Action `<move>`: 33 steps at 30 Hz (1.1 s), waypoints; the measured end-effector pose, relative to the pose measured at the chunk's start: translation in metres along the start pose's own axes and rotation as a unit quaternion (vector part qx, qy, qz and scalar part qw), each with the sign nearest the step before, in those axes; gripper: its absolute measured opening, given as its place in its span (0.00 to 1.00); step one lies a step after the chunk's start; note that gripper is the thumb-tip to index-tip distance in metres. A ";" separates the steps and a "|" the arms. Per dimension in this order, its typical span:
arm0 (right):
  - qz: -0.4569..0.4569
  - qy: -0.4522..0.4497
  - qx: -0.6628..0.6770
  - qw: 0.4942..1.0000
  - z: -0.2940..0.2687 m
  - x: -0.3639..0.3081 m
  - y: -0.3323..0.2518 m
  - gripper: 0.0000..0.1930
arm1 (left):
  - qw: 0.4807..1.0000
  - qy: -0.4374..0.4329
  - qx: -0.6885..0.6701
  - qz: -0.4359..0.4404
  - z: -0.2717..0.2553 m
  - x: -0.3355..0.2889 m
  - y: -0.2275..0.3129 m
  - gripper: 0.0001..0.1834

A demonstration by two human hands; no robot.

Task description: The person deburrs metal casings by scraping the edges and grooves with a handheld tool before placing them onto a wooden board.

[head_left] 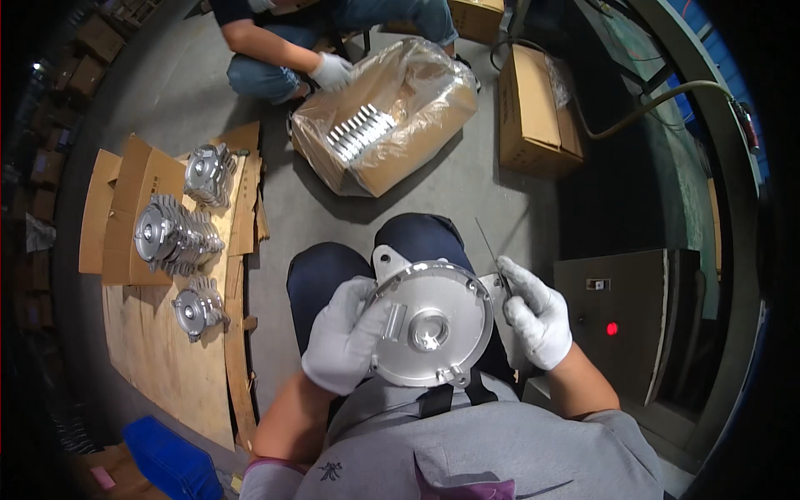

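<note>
A round cast-metal end cover [457, 329], silver with a central hub and lugs at its rim, is held in front of my body, above my lap. My left hand [343, 337], in a white glove, is closed on its left side, the thumb lying over the face. In my right hand [537, 317], also gloved, a slim rod-shaped tool [486, 239] with a dark handle is gripped. It points up and slightly left, beside the cover's right edge. Whether it is a file or another tool, I cannot tell.
Stacks of similar metal covers [177, 237] stand on a wooden board [158, 350] at left, next to an opened carton [137, 212]. Ahead, a co-worker's gloved hand [333, 72] touches a plastic-lined box [400, 154] with metal parts. A dark cabinet [625, 308] with a red light stands right.
</note>
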State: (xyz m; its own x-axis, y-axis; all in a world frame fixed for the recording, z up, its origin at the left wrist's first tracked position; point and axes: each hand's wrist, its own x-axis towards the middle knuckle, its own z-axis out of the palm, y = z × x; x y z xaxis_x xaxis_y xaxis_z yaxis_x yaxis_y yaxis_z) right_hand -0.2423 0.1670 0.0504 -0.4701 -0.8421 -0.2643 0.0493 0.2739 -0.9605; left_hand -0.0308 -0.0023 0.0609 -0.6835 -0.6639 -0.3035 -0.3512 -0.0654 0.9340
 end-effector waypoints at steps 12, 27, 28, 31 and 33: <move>-0.272 0.060 0.070 0.958 0.025 -0.010 0.014 0.27 | 0.991 0.025 -0.133 -0.012 0.006 -0.040 0.034 0.21; -0.160 -0.168 -0.388 0.892 0.034 0.003 0.013 0.16 | 0.956 0.155 -0.242 0.066 -0.016 -0.033 0.005 0.20; -0.159 -0.209 -0.391 0.882 0.040 0.002 0.012 0.13 | 0.963 0.170 -0.200 0.067 -0.015 -0.035 0.010 0.20; -0.247 -0.262 -0.409 0.839 0.058 0.000 0.018 0.08 | 0.963 0.192 -0.166 0.094 -0.010 -0.040 0.015 0.20; -0.191 -0.291 -0.470 0.811 0.066 0.004 0.024 0.09 | 0.969 0.181 -0.117 0.123 -0.015 -0.048 0.011 0.22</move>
State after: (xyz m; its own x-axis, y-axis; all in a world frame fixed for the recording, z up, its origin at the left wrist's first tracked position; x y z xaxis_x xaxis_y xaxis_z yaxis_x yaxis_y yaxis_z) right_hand -0.1852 0.1393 0.0205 0.2170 -0.9504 -0.2229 -0.8241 -0.0559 -0.5637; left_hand 0.0084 0.0177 0.0885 -0.4443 -0.8957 -0.0192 -0.0220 -0.0105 0.9997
